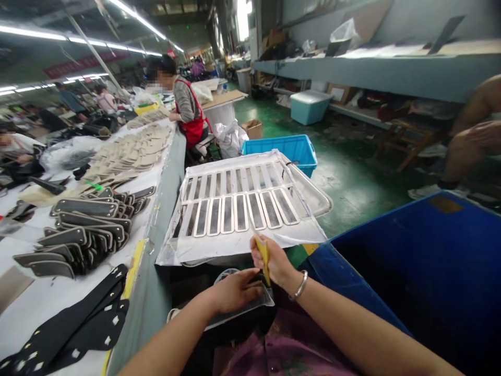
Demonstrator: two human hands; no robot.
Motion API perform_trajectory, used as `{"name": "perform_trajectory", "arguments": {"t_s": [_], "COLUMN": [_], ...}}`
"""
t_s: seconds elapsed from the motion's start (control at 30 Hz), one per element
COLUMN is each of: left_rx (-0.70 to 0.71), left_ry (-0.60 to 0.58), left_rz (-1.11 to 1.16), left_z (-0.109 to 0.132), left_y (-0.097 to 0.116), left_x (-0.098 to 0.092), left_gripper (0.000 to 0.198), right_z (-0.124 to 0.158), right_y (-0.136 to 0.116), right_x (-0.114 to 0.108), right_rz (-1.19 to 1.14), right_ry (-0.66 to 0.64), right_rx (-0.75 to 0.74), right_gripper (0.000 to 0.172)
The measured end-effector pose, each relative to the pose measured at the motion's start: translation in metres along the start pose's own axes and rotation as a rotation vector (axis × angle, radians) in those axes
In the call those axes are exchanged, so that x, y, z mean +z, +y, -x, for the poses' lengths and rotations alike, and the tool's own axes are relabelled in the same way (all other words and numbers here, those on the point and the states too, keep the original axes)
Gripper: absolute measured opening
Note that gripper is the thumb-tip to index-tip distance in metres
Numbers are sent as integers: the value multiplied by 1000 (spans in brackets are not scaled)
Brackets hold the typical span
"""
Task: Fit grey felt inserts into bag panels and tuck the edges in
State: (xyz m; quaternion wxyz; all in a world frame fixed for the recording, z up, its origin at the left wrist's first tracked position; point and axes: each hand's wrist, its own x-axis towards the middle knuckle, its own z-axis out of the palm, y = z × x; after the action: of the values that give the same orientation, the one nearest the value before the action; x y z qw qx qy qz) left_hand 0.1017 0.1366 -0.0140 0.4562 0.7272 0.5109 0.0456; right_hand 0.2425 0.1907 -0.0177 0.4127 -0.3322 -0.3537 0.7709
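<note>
Strips (241, 214) are lying beyond right hand (277, 262), the nearer, long axes running toward far edge of board (219, 247). It is gripping yellow tool (262, 251); left hand (237, 290), hold unclear.

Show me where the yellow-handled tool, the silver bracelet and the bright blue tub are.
Yellow-handled tool (264, 257): head view, on the middle of its yellow handle.
Silver bracelet (301, 286): head view, on its metal band.
Bright blue tub (287, 144): head view, on the inside of its far wall.
</note>
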Motion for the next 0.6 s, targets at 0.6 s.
{"name": "perform_trajectory", "arguments": {"t_s": [0.6], "left_rx": [-93], "left_ry": [312], "left_rz": [-606], "left_z": [9], "left_y": [5], "left_x": [61], "left_gripper": [86], "right_z": [93], "right_y": [0], "right_x": [-94], "right_rz": [623], "right_ry": [-574], "right_rx": [622], "right_gripper": [29]}}
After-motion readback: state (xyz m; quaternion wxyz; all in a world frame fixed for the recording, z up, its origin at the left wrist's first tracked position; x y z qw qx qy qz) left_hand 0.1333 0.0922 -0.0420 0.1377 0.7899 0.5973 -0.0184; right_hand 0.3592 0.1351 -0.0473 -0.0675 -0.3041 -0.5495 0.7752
